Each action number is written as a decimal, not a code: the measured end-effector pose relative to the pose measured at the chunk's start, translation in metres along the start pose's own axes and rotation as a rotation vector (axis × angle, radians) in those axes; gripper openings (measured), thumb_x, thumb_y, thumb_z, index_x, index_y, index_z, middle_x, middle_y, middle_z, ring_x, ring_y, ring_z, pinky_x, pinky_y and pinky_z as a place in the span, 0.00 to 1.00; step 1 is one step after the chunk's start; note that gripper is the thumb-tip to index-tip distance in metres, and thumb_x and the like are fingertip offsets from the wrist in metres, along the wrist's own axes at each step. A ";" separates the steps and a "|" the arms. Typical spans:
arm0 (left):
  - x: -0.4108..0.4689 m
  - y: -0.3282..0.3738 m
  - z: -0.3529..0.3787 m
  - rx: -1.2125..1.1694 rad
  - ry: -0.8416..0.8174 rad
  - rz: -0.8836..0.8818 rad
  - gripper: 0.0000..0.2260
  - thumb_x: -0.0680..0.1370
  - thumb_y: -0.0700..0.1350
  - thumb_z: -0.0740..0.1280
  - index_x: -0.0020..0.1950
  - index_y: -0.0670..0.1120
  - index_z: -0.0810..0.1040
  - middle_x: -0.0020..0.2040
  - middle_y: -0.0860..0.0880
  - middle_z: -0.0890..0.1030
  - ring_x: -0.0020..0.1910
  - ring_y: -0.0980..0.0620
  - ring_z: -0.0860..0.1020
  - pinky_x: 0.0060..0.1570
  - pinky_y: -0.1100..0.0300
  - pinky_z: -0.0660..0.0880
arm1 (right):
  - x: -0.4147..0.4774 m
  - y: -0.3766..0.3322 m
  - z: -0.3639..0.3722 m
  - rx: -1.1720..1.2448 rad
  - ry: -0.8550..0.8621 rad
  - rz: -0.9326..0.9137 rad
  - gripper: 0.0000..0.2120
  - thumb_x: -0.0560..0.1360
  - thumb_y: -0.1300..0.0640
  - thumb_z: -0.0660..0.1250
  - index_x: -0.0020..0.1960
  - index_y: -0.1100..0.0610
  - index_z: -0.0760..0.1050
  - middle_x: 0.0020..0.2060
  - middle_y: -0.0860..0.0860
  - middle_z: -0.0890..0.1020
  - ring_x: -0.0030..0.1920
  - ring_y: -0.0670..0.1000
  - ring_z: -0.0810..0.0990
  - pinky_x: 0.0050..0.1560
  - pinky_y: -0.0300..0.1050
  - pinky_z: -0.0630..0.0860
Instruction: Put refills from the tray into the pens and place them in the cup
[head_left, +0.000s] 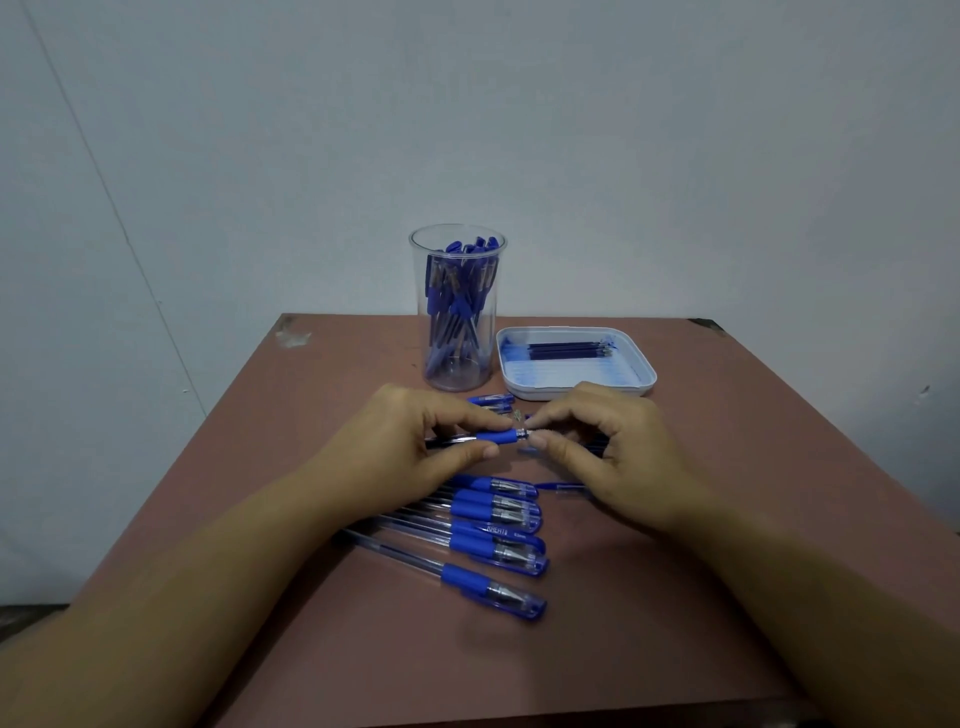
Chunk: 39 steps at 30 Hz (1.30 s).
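Observation:
My left hand (415, 436) pinches a pen (496, 437) by its blue grip, barrel pointing left, just above the table. My right hand (602, 447) pinches the pen's metal tip end from the right. A clear plastic cup (457, 364) holding several blue capped pens stands behind my hands. To its right a white tray (644, 379) holds a few dark blue refills (563, 349). Several capped pens (493, 535) lie in a row on the table in front of my hands.
A loose blue cap (491, 399) lies behind my hands near the cup, and another small blue part (563, 487) lies under my right wrist. The brown table (727, 519) ends at a pale wall behind the cup; its left edge drops off at the left.

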<state>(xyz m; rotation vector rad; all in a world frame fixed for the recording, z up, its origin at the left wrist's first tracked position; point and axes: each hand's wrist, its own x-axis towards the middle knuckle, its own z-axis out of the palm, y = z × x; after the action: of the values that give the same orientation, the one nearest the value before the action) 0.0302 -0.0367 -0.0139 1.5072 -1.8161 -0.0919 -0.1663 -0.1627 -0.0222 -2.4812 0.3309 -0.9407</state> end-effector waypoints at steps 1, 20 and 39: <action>0.000 0.000 0.000 -0.003 0.004 0.002 0.13 0.74 0.44 0.74 0.58 0.52 0.84 0.37 0.69 0.79 0.33 0.70 0.76 0.36 0.77 0.67 | 0.000 0.000 0.000 -0.007 -0.002 -0.012 0.07 0.74 0.54 0.72 0.51 0.48 0.81 0.43 0.42 0.80 0.41 0.48 0.79 0.41 0.38 0.75; 0.000 0.000 0.000 0.029 -0.011 0.010 0.13 0.74 0.44 0.74 0.58 0.52 0.84 0.33 0.73 0.76 0.31 0.72 0.74 0.34 0.78 0.65 | 0.000 0.004 0.002 -0.010 -0.024 0.020 0.07 0.74 0.51 0.70 0.51 0.44 0.81 0.41 0.42 0.83 0.40 0.47 0.80 0.40 0.42 0.76; -0.001 -0.004 0.000 0.023 -0.028 -0.005 0.12 0.74 0.46 0.74 0.58 0.54 0.84 0.33 0.72 0.76 0.33 0.69 0.75 0.34 0.77 0.67 | -0.001 -0.001 0.005 0.058 -0.058 0.109 0.06 0.75 0.51 0.70 0.47 0.38 0.78 0.38 0.48 0.84 0.37 0.51 0.80 0.40 0.49 0.77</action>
<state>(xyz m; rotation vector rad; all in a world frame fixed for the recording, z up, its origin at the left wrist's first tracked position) 0.0331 -0.0368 -0.0160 1.5331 -1.8418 -0.0955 -0.1638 -0.1598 -0.0253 -2.4065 0.4088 -0.8211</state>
